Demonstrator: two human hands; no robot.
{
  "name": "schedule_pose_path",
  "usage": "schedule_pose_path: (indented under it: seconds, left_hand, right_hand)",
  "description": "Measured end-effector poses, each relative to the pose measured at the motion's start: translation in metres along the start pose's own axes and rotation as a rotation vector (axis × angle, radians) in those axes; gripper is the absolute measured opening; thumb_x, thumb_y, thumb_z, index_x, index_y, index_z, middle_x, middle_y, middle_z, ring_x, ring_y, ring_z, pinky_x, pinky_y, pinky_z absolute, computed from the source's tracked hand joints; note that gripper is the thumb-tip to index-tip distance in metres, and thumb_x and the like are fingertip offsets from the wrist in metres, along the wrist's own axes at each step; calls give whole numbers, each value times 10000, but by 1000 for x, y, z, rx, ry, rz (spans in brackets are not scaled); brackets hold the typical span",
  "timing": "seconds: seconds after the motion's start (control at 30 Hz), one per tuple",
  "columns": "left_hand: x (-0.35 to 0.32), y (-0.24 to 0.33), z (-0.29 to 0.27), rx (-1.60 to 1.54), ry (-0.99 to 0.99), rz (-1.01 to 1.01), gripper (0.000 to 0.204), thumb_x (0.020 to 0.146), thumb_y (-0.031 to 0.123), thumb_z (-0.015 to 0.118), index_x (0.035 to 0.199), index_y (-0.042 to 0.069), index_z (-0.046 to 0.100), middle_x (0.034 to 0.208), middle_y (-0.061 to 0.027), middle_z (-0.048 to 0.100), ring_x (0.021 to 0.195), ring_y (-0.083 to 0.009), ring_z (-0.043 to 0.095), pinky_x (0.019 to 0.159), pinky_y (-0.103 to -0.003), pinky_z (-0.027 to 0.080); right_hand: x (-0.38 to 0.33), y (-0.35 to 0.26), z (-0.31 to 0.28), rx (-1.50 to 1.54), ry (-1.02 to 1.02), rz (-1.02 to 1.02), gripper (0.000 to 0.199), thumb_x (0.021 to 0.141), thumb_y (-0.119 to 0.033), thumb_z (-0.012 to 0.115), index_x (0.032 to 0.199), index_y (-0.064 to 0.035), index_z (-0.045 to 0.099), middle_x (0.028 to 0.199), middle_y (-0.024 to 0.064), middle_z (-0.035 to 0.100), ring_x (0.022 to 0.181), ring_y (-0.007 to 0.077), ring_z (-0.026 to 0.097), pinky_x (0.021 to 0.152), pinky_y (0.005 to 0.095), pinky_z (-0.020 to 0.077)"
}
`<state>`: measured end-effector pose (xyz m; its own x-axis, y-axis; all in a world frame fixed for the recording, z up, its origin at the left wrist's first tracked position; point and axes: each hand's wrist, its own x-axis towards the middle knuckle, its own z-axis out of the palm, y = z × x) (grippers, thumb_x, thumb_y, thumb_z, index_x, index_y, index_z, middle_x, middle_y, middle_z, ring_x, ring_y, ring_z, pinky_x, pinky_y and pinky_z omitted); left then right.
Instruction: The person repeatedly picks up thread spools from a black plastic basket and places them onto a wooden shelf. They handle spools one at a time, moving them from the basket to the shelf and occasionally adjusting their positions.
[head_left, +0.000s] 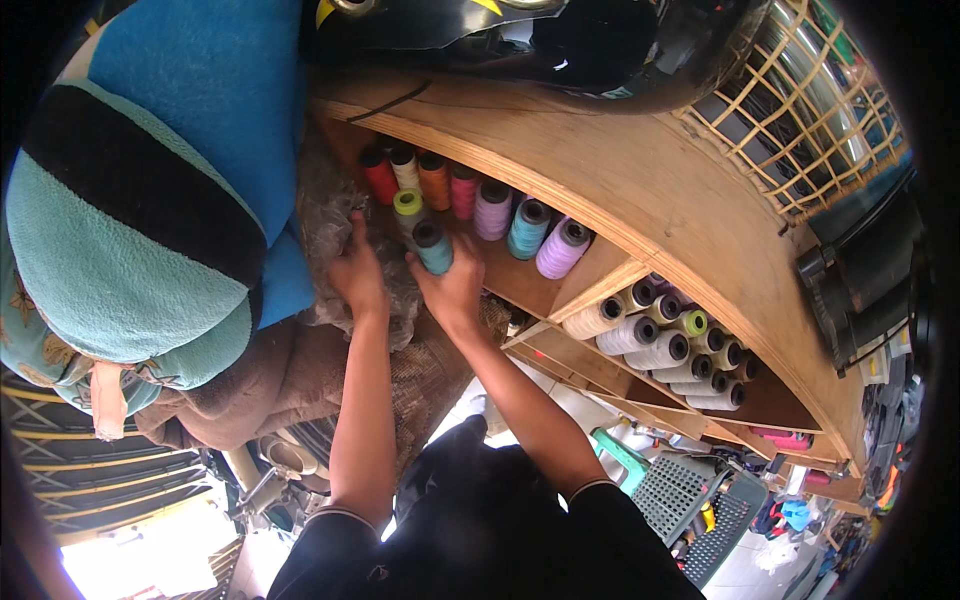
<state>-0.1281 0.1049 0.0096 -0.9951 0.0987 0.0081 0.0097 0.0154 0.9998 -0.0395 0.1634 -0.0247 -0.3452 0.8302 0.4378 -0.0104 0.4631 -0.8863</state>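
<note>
In my right hand (455,288) is a teal thread spool (433,250), gripped with its dark core end facing up. It is at the front of the shelf compartment, right by a grey spool with a yellow-green top (408,203). My left hand (358,275) is closed on a crumpled clear plastic bag (325,225), its fingers partly hidden. Behind my hands stand a red spool (379,178), a cream spool (405,170), an orange spool (434,182) and a pink spool (463,192). To their right are lilac spools (564,250) and a light blue spool (528,230).
The curved wooden shelf (600,170) has another compartment with several pale spools (660,350) lying stacked. Teal and blue cushioned fabric (130,230) crowds the left. A brown cloth (250,385) lies below it. A rattan basket (800,100) sits atop the shelf, and a grey crate (675,495) is lower right.
</note>
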Motion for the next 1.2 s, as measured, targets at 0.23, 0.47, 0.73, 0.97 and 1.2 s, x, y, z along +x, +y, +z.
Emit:
schedule_pose_path:
  seconds: [0.23, 0.47, 0.73, 0.97, 1.2]
  left_hand:
    - [18, -11, -6, -392, -231, -420, 451, 972, 164, 284, 1319, -32, 496, 1336, -176, 529, 1279, -305, 472, 1086, -400, 351]
    - [18, -11, -2, -215, -219, -307, 530, 982, 268, 461, 1427, -16, 412, 1490, -150, 397, 1385, -253, 357, 1133, -331, 250]
    - [25, -15, -1, 60, -262, -180, 540, 969, 404, 531, 1313, -11, 560, 1420, -109, 509, 1309, -184, 452, 1066, -286, 319]
    - [54, -52, -2, 524, -237, -167, 522, 924, 447, 577, 1274, 60, 609, 1367, -133, 554, 1284, -248, 483, 1049, -303, 337]
    - [39, -31, 6, 532, -202, -113, 567, 904, 495, 588, 1259, 54, 612, 1361, -158, 552, 1253, -324, 497, 1034, -353, 361]
  right_hand:
    - [12, 10, 23, -45, -26, 72, 449, 682, -82, 770, 1093, 18, 620, 1035, 227, 622, 1001, 426, 591, 855, 479, 476]
    - [17, 7, 35, -70, -38, 61, 425, 691, -99, 758, 1085, -7, 630, 989, 215, 641, 959, 422, 614, 825, 481, 488]
    - [25, -1, 68, -166, -48, 127, 314, 735, -148, 719, 1017, -29, 651, 950, 223, 644, 923, 436, 626, 756, 507, 493]
    - [26, 1, 77, -178, -80, 169, 285, 744, -130, 718, 1000, -28, 647, 912, 232, 660, 906, 439, 628, 739, 502, 496]
    - [23, 10, 57, -35, -77, 212, 352, 718, -136, 749, 1026, -20, 622, 909, 221, 675, 891, 407, 658, 761, 470, 515]
